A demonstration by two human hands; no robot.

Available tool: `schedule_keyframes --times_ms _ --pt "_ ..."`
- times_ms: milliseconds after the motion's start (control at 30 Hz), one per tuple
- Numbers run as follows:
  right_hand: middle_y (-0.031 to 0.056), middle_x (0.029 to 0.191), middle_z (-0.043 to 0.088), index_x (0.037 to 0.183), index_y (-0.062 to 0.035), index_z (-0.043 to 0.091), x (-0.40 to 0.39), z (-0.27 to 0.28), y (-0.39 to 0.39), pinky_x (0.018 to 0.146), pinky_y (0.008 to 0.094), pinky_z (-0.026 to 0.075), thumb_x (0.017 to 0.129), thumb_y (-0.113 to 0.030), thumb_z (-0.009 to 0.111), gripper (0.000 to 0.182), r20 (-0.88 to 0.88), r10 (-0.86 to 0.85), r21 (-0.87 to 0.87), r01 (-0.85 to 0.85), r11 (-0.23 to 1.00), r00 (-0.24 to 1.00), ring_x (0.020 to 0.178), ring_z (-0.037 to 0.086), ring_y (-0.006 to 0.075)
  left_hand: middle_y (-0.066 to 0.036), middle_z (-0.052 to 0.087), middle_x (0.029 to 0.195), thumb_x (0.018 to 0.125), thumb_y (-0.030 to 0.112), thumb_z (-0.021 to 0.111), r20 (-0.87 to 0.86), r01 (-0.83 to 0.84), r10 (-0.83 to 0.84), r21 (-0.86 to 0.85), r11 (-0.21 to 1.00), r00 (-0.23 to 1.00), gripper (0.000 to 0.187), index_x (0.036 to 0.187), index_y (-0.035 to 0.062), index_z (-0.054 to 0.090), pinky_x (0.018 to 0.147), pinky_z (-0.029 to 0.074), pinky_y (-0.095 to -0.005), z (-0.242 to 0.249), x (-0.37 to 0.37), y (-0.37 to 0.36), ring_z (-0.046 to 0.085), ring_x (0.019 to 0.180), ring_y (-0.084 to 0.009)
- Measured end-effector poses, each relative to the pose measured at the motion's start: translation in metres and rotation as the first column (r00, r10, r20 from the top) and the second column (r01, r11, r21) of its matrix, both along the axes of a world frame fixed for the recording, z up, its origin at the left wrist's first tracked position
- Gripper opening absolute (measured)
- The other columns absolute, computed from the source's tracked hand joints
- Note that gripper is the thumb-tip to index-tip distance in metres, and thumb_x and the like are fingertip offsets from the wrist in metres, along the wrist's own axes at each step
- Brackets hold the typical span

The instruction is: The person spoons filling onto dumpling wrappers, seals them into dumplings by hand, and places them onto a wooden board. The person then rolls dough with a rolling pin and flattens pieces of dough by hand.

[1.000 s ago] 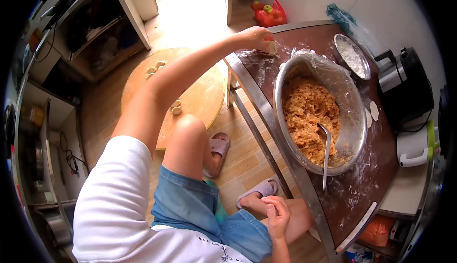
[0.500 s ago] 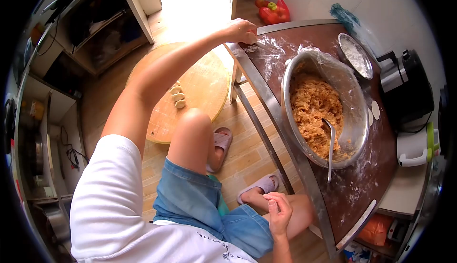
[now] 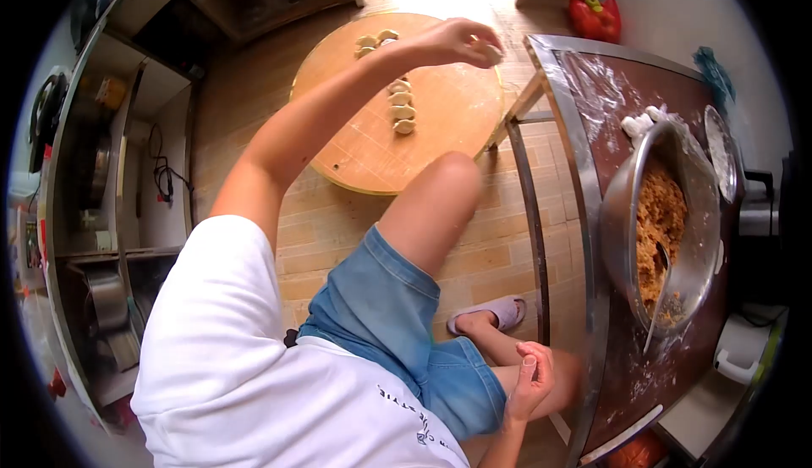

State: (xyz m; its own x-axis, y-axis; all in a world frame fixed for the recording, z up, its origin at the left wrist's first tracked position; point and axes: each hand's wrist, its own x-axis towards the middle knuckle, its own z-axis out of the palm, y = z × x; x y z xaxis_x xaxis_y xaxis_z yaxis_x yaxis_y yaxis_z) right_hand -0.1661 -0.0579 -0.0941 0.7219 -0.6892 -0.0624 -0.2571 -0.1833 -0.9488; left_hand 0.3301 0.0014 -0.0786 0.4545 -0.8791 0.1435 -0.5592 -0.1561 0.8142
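My left hand reaches out over the far right edge of a round wooden board. Its fingers are closed on a small pale dumpling, partly hidden and blurred. Several pleated dumplings lie in rows on the board, some of them behind my forearm. Beside my right knee, my right hand is held palm up with the fingers curled in; nothing shows in it. To its right on the brown table stands a large metal bowl of orange-brown filling, with a spoon in it.
The brown table has a metal edge and flour smears. White dough pieces lie by the bowl, and a dish of flour stands behind it. A red bag sits beyond the table; open shelves line the left.
My left hand has moved from the table's corner to above the round board. The view has swung left, showing more dumplings on the board. My right hand stays by the knee.
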Motion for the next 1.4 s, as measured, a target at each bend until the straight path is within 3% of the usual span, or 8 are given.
schedule_keyframes --times_ms 33,67,167,233,267,333,533,1400 --pt "0.0109 0.086 0.058 0.081 0.0038 0.059 0.002 -0.005 0.002 0.074 0.0288 0.045 0.087 -0.013 0.051 0.019 -0.008 -0.011 0.033 0.011 0.999 1.0 0.082 0.055 0.0183 -0.005 0.063 0.101 0.077 0.016 0.069 0.032 -0.083 0.081 0.055 0.995 0.996 0.031 0.106 0.0087 0.062 0.081 0.049 -0.032 -0.02 0.022 0.038 0.059 0.093 -0.0158" --pt "0.0115 0.085 0.059 0.081 0.0038 0.059 0.007 -0.008 0.003 0.074 0.029 0.045 0.086 -0.015 0.052 0.021 -0.027 0.016 0.033 -0.015 0.999 1.0 0.081 0.056 0.0191 -0.005 0.063 0.098 0.076 0.015 0.07 -0.113 -0.184 0.2 0.132 0.974 0.973 0.03 0.104 0.0061 0.062 0.077 0.048 -0.0282 -0.044 0.042 0.077 0.058 0.089 -0.0133" --pt "0.0123 0.083 0.06 0.082 0.0033 0.061 0.031 -0.006 0.01 0.074 0.0293 0.045 0.086 -0.02 0.055 0.024 -0.067 0.086 0.041 -0.083 0.996 0.994 0.079 0.057 0.0206 -0.001 0.062 0.082 0.073 0.014 0.068 0.024 -0.428 0.432 0.184 0.885 0.902 0.029 0.099 0.0027 0.063 0.065 0.045 -0.0246 -0.107 0.081 0.166 0.054 0.072 -0.0094" --pt "0.0114 0.084 0.059 0.081 0.0034 0.059 0.046 -0.001 0.014 0.073 0.0283 0.045 0.086 -0.015 0.053 0.02 -0.09 0.14 0.022 -0.139 0.99 0.986 0.079 0.056 0.019 -0.006 0.064 0.081 0.073 0.013 0.066 0.112 -0.628 0.618 0.169 0.76 0.778 0.026 0.097 0.002 0.063 0.069 0.047 -0.0286 -0.156 0.105 0.195 0.059 0.078 -0.0131" --pt "0.0109 0.084 0.058 0.081 0.0034 0.059 0.052 0.0 0.014 0.073 0.0279 0.045 0.086 -0.013 0.052 0.019 -0.108 0.163 0.005 -0.163 0.987 0.981 0.08 0.055 0.0182 -0.012 0.066 0.088 0.068 0.016 0.068 0.147 -0.699 0.684 0.188 0.69 0.715 0.027 0.094 0.0082 0.066 0.074 0.049 -0.0343 -0.176 0.116 0.199 0.063 0.082 -0.0235" --pt "0.0109 0.084 0.058 0.081 0.0032 0.059 0.061 -0.001 0.015 0.072 0.0273 0.044 0.086 -0.012 0.052 0.018 -0.146 0.154 0.022 -0.152 0.988 0.977 0.079 0.055 0.0178 -0.011 0.064 0.089 0.069 0.012 0.065 0.308 -0.745 0.686 0.146 0.651 0.66 0.022 0.091 0.0092 0.066 0.074 0.048 -0.0365 -0.194 0.123 0.191 0.061 0.083 -0.0266" --pt "0.0109 0.083 0.058 0.08 0.0035 0.059 0.081 -0.004 0.014 0.072 0.0268 0.044 0.085 -0.011 0.051 0.017 -0.226 0.152 0.015 -0.153 0.988 0.962 0.078 0.055 0.0175 -0.01 0.061 0.091 0.071 0.009 0.063 0.475 -0.692 0.605 0.01 0.722 0.639 0.016 0.087 0.0098 0.064 0.076 0.047 -0.0379 -0.222 0.143 0.157 0.058 0.088 -0.0286" --pt "0.0112 0.083 0.058 0.081 0.0038 0.06 0.084 -0.004 0.016 0.07 0.0271 0.045 0.084 -0.01 0.053 0.016 -0.25 0.161 0.021 -0.161 0.987 0.955 0.077 0.055 0.0176 -0.008 0.06 0.089 0.072 0.007 0.063 0.573 -0.743 0.612 -0.008 0.67 0.545 0.014 0.086 0.0102 0.061 0.076 0.047 -0.0382 -0.236 0.149 0.154 0.056 0.087 -0.0281"
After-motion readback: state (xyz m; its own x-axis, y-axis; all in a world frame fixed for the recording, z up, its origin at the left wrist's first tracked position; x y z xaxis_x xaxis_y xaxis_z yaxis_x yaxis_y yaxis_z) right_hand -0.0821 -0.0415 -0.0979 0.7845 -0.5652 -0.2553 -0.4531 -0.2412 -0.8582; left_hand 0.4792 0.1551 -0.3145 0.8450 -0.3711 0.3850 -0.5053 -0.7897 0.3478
